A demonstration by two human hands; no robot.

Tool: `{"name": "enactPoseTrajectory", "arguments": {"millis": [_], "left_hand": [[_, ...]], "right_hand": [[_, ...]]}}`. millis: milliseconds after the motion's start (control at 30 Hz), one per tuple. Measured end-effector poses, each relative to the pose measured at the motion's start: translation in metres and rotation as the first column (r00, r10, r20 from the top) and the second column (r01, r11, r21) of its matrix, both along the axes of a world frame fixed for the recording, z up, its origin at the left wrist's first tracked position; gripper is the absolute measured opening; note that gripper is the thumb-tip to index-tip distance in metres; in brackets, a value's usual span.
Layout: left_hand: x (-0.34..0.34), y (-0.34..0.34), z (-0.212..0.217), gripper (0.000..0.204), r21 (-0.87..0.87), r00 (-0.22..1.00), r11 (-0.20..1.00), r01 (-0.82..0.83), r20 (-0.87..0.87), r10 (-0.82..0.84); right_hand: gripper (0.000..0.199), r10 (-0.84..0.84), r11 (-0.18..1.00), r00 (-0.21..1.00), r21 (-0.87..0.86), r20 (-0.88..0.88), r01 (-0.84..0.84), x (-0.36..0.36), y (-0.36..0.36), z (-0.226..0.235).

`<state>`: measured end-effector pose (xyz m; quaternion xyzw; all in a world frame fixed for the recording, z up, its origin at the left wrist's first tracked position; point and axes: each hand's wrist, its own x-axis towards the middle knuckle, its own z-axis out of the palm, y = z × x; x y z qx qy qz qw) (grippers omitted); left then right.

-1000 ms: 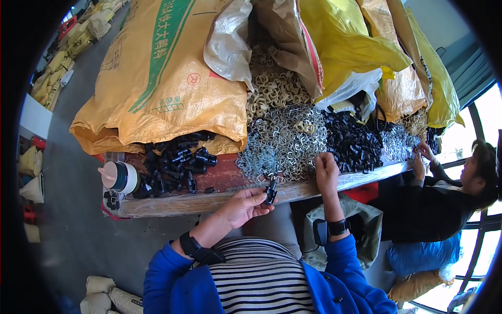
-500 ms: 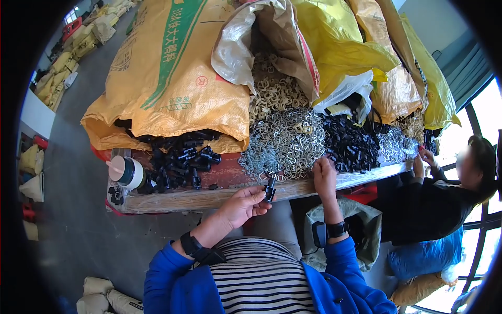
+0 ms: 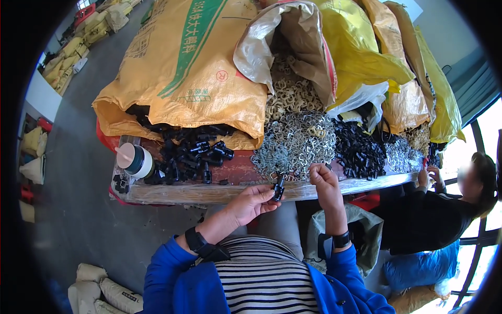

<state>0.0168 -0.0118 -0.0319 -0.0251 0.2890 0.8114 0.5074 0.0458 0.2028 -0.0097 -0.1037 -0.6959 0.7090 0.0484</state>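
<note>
My left hand (image 3: 253, 205) is closed around a black plastic fitting (image 3: 278, 188), held tilted upright just in front of the table's near edge. To its right, my right hand (image 3: 328, 189) is raised with its fingers curled into a pinch. Whatever lies between those fingertips is too small and hidden to name. Behind the hands spreads a heap of silvery metal clips (image 3: 300, 141). Small black parts (image 3: 361, 152) lie piled just beyond and right of my right hand. Larger black fittings (image 3: 194, 157) like the held one spill from a sack on the left.
An orange woven sack (image 3: 209, 78) and yellow sacks (image 3: 355, 47) line the back of the table (image 3: 235, 170). Beige clips (image 3: 293, 99) spill from a paper sack. A lidded cup (image 3: 137, 161) stands at left. Another person (image 3: 434, 209) works at right. An open sack (image 3: 315, 230) sits below my right forearm.
My right hand has drawn away from the black parts, left and toward me, fingers still curled. My left hand keeps hold of the black fitting. The whole view has shifted slightly.
</note>
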Motion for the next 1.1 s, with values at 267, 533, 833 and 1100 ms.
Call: {"name": "enactPoseTrajectory", "arguments": {"millis": [267, 533, 833, 1100], "left_hand": [[-0.008, 0.008, -0.005, 0.021, -0.025, 0.999, 1.000, -0.012, 0.035, 0.013], [-0.005, 0.009, 0.000, 0.023, -0.004, 0.999, 1.000, 0.003, 0.037, -0.003], [0.011, 0.003, 0.011, 0.024, -0.005, 0.998, 1.000, 0.024, -0.059, -0.024], [0.018, -0.004, 0.010, 0.024, -0.068, 0.990, 0.997, 0.036, -0.134, -0.045]], "right_hand": [[0.009, 0.175, 0.982, 0.978, 0.090, -0.114, -0.166, 0.002, -0.032, -0.006], [0.006, 0.270, 0.775, 0.925, 0.631, -0.268, -0.043, 0.011, -0.049, 0.016], [0.010, 0.190, 0.639, 0.919, 0.754, -0.346, 0.152, 0.038, -0.063, 0.028], [0.014, 0.286, 0.396, 0.875, 0.880, -0.390, 0.263, 0.047, -0.074, 0.032]]}}
